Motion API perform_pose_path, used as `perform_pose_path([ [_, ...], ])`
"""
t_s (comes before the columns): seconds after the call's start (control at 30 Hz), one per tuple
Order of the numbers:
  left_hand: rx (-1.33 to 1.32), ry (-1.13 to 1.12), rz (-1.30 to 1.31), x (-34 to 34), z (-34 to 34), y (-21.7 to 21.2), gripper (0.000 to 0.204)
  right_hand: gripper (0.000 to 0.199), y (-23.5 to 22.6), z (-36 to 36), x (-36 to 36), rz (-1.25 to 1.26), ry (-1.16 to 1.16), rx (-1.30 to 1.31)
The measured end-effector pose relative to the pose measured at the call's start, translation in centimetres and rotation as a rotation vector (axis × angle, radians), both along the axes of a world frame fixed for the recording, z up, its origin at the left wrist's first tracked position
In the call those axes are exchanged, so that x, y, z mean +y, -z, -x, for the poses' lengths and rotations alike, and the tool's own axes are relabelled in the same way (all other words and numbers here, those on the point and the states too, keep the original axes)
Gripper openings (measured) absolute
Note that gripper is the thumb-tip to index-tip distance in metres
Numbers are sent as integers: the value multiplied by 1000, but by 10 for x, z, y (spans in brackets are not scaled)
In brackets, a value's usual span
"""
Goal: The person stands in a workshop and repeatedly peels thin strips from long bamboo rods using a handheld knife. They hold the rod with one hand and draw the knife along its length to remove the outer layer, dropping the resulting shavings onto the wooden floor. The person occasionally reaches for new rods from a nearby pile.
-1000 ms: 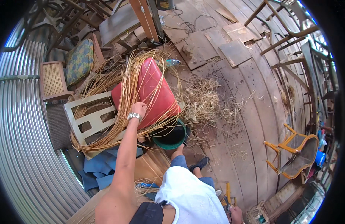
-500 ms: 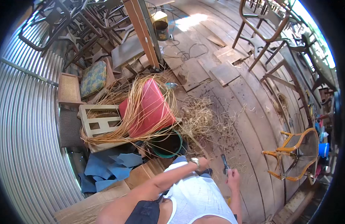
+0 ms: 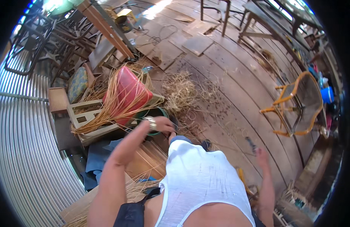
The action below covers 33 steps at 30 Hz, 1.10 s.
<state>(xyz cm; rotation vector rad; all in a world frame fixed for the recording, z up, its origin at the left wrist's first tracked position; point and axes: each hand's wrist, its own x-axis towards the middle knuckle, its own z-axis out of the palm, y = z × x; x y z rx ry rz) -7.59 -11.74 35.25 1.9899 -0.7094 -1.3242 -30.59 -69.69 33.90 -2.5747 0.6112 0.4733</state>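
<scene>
My left hand (image 3: pixel 162 124), with a watch at the wrist, is bent over the near side of a dark bucket (image 3: pixel 151 113) with a green rim. Its blurred fingers are beside my knee, and I cannot make out what they hold. Off to the right, above the floorboards, my right hand (image 3: pixel 261 156) is closed around a dark hand tool (image 3: pixel 251 144), smeared by motion. Long tan cane strands (image 3: pixel 106 113) drape over a red chair seat (image 3: pixel 125 90) beyond the bucket. A tangled heap of cane shavings (image 3: pixel 178 90) lies on the floor just past it.
A cane-framed chair (image 3: pixel 296 109) lies at the right. Stacked wooden chair frames (image 3: pixel 50 49) fill the far left, beside a corrugated metal wall (image 3: pixel 23 143). A wooden post (image 3: pixel 106 28) stands behind the red seat. Blue sheets (image 3: pixel 101 155) lie left of my arm.
My left hand has moved left to the bucket's near side. My right hand has swung out to the right with the dark tool. The whole view has shifted.
</scene>
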Motion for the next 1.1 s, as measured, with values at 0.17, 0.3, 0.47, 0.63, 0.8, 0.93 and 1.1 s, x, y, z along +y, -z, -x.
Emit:
perform_pose_path([
  [0.17,-166,-93,-458,107,-25,-19,28,25,20,98,-234,253,252,-184],
  [0.3,-134,-139,-399,48,-34,-1,32,25,34,90,-267,374,455,-385],
  [0.47,-333,-54,93,-182,19,41,34,34,50,-65,-24,-222,471,-465],
  [0.63,-208,42,199,-266,31,-7,28,26,-30,-105,139,-697,277,-216],
  [0.8,-255,162,20,-142,-38,-1,34,27,-2,-73,51,-485,350,-227],
  [0.93,-253,49,-203,-31,-68,-10,25,25,-1,-32,-35,-425,495,-269],
  [1.1,-314,-192,-252,28,-81,-19,25,24,-33,-30,-58,-412,580,-181],
])
